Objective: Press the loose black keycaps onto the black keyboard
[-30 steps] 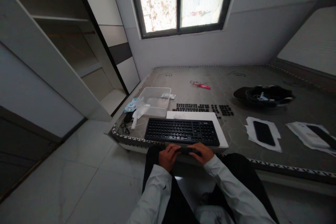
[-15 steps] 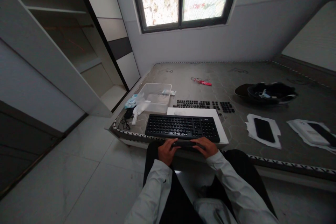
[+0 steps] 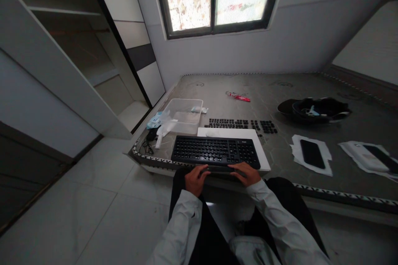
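Note:
A slim dark bar-shaped object [image 3: 217,169] is held level between my two hands, just in front of the keyboard; its kind is unclear. My left hand [image 3: 195,179] pinches its left end with the fingers closed. On the right end, my right hand [image 3: 246,174] grips in the same way. Directly behind them lies a black keyboard [image 3: 214,149], partly on a flat white box [image 3: 263,155]. Rows of small black keycaps [image 3: 228,123] are laid out on the mattress beyond the box.
Left of the keyboard sits a clear plastic tub [image 3: 186,128], with crumpled plastic wrap [image 3: 168,124] and a dark cable [image 3: 146,146]. A red packet [image 3: 241,98] lies farther back. To the right are a black cap [image 3: 321,112] and a black phone [image 3: 312,153] on white sheeting. The mattress edge [image 3: 336,196] runs along the front.
The dark bar has tilted and now shows a thinner face. Both hands keep their hold, with my left hand shifted slightly left.

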`<state>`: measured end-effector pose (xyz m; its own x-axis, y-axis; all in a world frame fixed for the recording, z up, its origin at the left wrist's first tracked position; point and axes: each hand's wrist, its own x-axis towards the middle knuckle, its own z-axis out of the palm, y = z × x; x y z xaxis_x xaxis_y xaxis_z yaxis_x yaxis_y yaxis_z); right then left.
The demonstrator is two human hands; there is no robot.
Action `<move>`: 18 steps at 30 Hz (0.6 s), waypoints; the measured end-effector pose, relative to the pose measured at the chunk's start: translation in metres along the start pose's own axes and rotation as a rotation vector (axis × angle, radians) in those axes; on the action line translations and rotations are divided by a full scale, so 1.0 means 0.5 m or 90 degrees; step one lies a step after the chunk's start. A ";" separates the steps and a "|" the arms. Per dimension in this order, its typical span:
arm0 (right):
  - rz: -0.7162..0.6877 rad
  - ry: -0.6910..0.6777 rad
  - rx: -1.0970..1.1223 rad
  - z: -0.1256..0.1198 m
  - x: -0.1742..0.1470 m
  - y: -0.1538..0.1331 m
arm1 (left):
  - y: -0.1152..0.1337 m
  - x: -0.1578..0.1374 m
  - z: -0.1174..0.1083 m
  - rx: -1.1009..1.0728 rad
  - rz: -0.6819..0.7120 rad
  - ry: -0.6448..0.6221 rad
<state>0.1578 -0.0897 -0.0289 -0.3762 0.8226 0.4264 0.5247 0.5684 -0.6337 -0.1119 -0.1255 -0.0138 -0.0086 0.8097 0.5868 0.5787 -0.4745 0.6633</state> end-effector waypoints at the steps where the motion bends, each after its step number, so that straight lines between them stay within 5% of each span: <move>1: 0.006 0.001 0.005 -0.001 0.000 -0.002 | 0.000 0.000 -0.001 0.003 -0.009 0.001; 12: 0.175 0.095 0.156 0.000 0.000 -0.042 | 0.005 0.003 -0.004 -0.011 -0.010 -0.087; 18: 0.272 0.101 0.272 0.015 0.002 -0.018 | 0.009 -0.006 0.001 -0.018 0.003 -0.148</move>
<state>0.1470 -0.0944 -0.0276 -0.0657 0.9869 0.1473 0.2395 0.1589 -0.9578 -0.1089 -0.1298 -0.0127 0.1836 0.8637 0.4694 0.5547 -0.4853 0.6759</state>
